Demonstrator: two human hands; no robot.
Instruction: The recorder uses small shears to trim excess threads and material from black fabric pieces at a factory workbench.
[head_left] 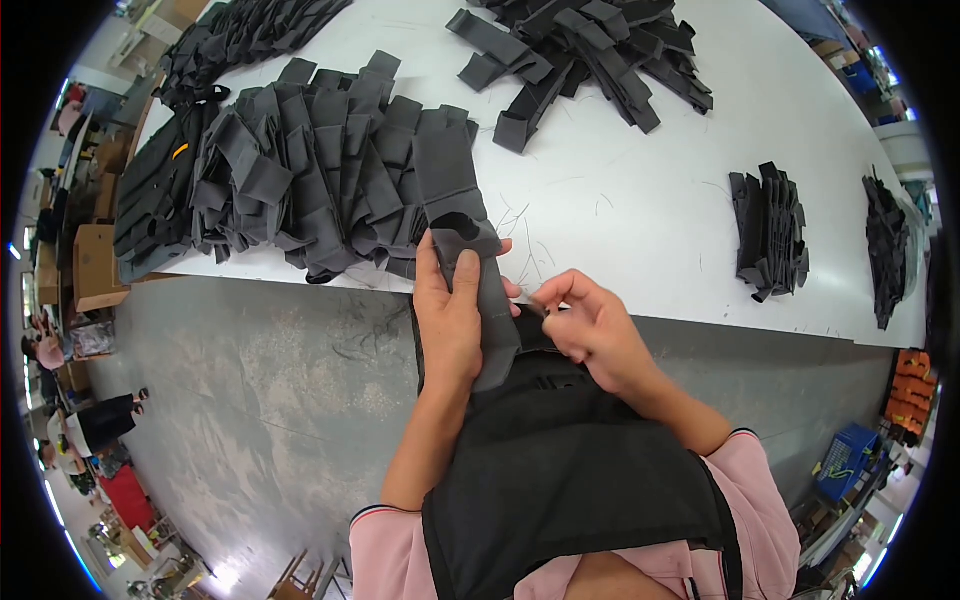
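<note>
My left hand (pixel 448 320) is closed round a long dark grey fabric strip (pixel 495 315), thumb on top and fingertips showing past its far side. The strip has a folded, looped part near the thumb, and its lower end hangs over my black apron (pixel 580 470). Just right of the strip, my right hand (pixel 598 335) is pinched, fingers curled in. Something small and greyish shows at its fingertips, too small and blurred to name. Left of my hands, a large overlapping pile of similar dark strips (pixel 320 170) lies on the white table (pixel 640 220).
More dark strips (pixel 590 60) are heaped at the far middle. A small stack (pixel 768 235) and another bundle (pixel 887 250) lie to the right. Loose threads (pixel 525 235) are scattered on the table. A cardboard box (pixel 98 265) stands left, a blue crate (pixel 848 460) at right.
</note>
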